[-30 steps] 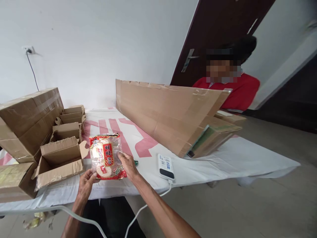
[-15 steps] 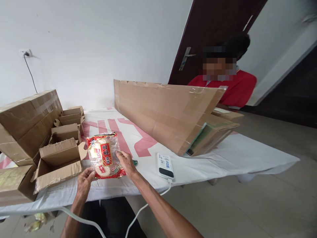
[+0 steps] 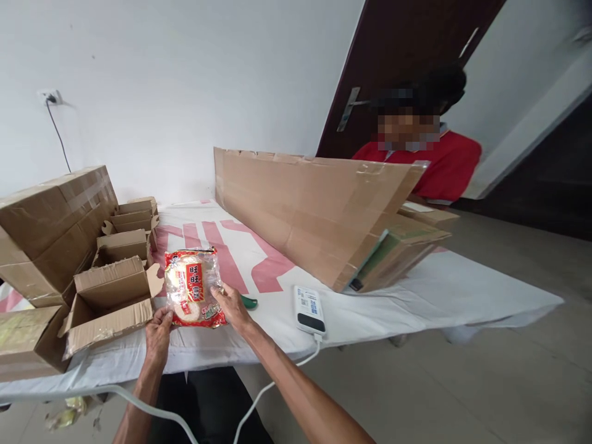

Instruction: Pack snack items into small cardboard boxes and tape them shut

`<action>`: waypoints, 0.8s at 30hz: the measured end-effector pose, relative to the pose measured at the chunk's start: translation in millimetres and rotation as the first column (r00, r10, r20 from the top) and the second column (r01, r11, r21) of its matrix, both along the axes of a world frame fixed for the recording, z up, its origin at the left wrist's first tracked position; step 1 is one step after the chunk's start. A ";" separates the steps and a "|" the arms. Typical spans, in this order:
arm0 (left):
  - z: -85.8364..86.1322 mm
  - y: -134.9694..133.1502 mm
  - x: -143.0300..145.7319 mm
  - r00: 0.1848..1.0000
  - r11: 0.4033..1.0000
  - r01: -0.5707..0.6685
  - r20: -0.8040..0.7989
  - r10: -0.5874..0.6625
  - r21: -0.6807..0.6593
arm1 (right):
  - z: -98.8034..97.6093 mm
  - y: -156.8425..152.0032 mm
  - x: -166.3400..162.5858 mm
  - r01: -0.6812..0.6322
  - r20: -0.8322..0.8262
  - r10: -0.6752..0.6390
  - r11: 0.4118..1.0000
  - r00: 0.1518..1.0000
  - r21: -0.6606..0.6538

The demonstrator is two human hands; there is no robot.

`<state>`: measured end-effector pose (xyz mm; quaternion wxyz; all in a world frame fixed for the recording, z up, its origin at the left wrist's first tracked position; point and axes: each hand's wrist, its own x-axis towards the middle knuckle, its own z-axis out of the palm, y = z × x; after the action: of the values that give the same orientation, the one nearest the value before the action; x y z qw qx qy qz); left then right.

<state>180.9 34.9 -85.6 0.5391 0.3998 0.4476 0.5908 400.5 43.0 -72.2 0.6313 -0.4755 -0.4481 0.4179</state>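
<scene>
Between my two hands is a red and clear bag of rice crackers (image 3: 192, 287), its printed front turned up toward me. My left hand (image 3: 160, 330) pinches its lower left corner. My right hand (image 3: 231, 306) grips its right edge, thumb on the front; the fingers behind the bag are hidden. Just left of the bag stands an open cardboard box (image 3: 111, 299) with its flaps folded out. Past my right hand, a green curved object (image 3: 250, 303) lies on the tablecloth, partly covered by the hand.
A white power bank (image 3: 308, 308) with a cable lies to the right. Several open boxes (image 3: 123, 246) line the left side beside a large carton (image 3: 55, 228). A tall cardboard panel (image 3: 300, 216) divides the table (image 3: 485, 296). Behind it is a person in red (image 3: 451, 163).
The bag and both hands have shifted slightly left and up, and the bag has tilted a little. More of the green object shows now.
</scene>
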 end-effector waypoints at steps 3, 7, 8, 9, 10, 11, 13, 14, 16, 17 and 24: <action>-1.2 2.8 2.8 1.000 1.000 -0.020 0.007 0.020 -0.015 | -3.2 3.0 -0.7 -0.003 -0.028 0.003 1.000 1.000 -0.012; -0.4 4.8 6.4 1.000 0.999 -0.026 0.014 0.026 -0.019 | -4.4 11.1 1.2 0.003 -0.049 -0.003 1.000 0.999 -0.016; -0.1 5.0 7.2 1.000 1.000 -0.017 0.017 0.017 -0.019 | -4.6 13.2 2.0 -0.001 -0.052 0.000 1.000 0.999 -0.015; 0.1 5.1 7.8 1.000 1.000 -0.004 0.023 0.004 -0.018 | -4.9 15.1 2.7 -0.004 -0.056 0.003 1.000 0.998 -0.014; 0.2 5.3 8.4 1.000 1.000 0.011 0.030 -0.010 -0.019 | -5.3 16.9 3.4 -0.008 -0.060 0.007 1.000 0.998 -0.014; 0.2 5.6 8.8 0.999 0.999 0.025 0.035 -0.024 -0.021 | -5.9 18.5 4.0 -0.013 -0.064 0.012 1.000 0.998 -0.015; -0.6 6.8 9.5 0.998 0.999 0.044 0.038 -0.043 -0.027 | -7.2 21.1 5.0 -0.022 -0.072 0.021 1.000 0.997 -0.020; -1.3 7.8 9.8 0.998 0.998 0.046 0.034 -0.045 -0.030 | -7.8 22.1 5.4 -0.028 -0.076 0.026 0.999 0.997 -0.021; -3.6 10.5 10.1 0.999 0.998 0.050 0.022 -0.049 -0.037 | -8.3 23.5 6.2 -0.042 -0.082 0.040 0.999 0.996 -0.021; -5.1 12.0 10.2 0.998 0.998 0.053 0.018 -0.052 -0.041 | -8.3 23.9 6.7 -0.048 -0.083 0.046 0.999 0.995 -0.018; -17.8 19.8 8.5 0.998 0.996 0.052 0.022 -0.050 -0.068 | -10.7 25.1 9.3 -0.063 -0.075 0.062 0.998 0.995 -0.011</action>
<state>189.4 54.7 -103.3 0.5720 0.3865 0.4517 0.5652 409.8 68.0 -82.9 0.6308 -0.4495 -0.4362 0.4580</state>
